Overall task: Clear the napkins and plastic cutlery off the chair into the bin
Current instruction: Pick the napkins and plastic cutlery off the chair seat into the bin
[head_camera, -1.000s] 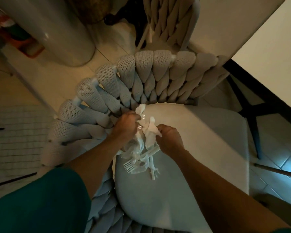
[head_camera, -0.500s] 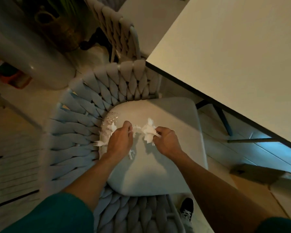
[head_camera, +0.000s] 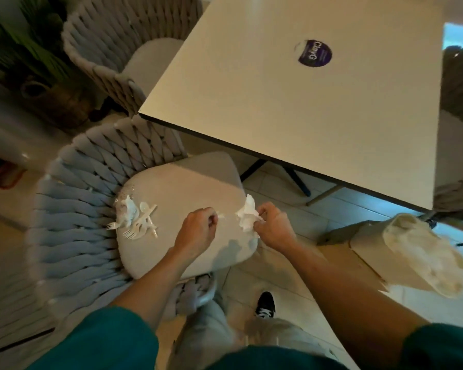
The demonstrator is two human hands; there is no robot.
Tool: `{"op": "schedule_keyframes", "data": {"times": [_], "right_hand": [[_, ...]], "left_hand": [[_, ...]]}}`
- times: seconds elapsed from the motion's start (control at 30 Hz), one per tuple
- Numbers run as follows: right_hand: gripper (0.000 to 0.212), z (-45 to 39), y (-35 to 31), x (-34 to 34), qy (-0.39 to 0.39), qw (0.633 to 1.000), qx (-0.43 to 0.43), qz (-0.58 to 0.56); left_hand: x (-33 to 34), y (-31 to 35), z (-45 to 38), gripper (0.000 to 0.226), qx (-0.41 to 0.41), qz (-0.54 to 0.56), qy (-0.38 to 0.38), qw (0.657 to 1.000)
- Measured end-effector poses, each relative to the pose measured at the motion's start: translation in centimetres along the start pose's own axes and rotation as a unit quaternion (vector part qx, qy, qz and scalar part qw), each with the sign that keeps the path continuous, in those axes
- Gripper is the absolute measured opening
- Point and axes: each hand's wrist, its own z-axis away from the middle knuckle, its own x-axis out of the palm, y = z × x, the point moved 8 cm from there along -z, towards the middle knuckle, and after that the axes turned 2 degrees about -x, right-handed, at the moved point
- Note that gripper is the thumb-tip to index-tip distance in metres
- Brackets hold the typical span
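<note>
Gripping a crumpled napkin (head_camera: 247, 215) over the chair cushion (head_camera: 182, 182)'s right edge, the right hand (head_camera: 271, 228) stayed clenched; the left hand (head_camera: 197, 231) pinched a small white scrap. Plastic cutlery (head_camera: 139, 221) lay at the cushion's left edge.

The person wears teal short sleeves (head_camera: 104, 340), light grey trousers (head_camera: 206, 335) and a black-and-white shoe (head_camera: 265, 305).

A heap of plastic cutlery (head_camera: 141, 221) lies on the left of the chair (head_camera: 182, 198) seat, both hands (head_camera: 198, 231) over its right edge, the worktop (head_camera: 292, 97) behind, and the bin (head_camera: 422, 252) on the floor to the right.
</note>
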Motion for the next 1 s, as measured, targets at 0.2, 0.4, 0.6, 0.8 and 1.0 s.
{"op": "schedule_keyframes", "data": {"times": [0.2, 0.4, 0.6, 0.8, 1.0], "right_hand": [[0.014, 3.4, 4.6, -6.8, 0.07, 0.997, 0.028, -0.035], [0.007, 7.1, 12.0, -13.3, 0.172, 0.976, 0.092, -0.097], [0.013, 11.6, 20.8, -19.0, 0.247, 0.947, 0.153, -0.136], [0.016, 13.5, 28.8, -23.6, 0.29, 0.921, 0.209, -0.157], [0.024, 13.7, 35.5, -28.9, 0.313, 0.908, 0.225, -0.162]], "left_hand": [[2.7, 7.4, 0.6, 0.012, 0.053, 0.025, -0.031, 0.998], [8.5, 15.7, 1.8, 0.021, 0.179, -0.011, -0.124, 0.976], [16.0, 24.7, 3.4, 0.038, 0.271, -0.08, -0.201, 0.938], [23.1, 31.3, 4.1, 0.056, 0.272, -0.141, -0.283, 0.909], [30.1, 38.4, 4.2, 0.067, 0.266, -0.184, -0.336, 0.885]]}}
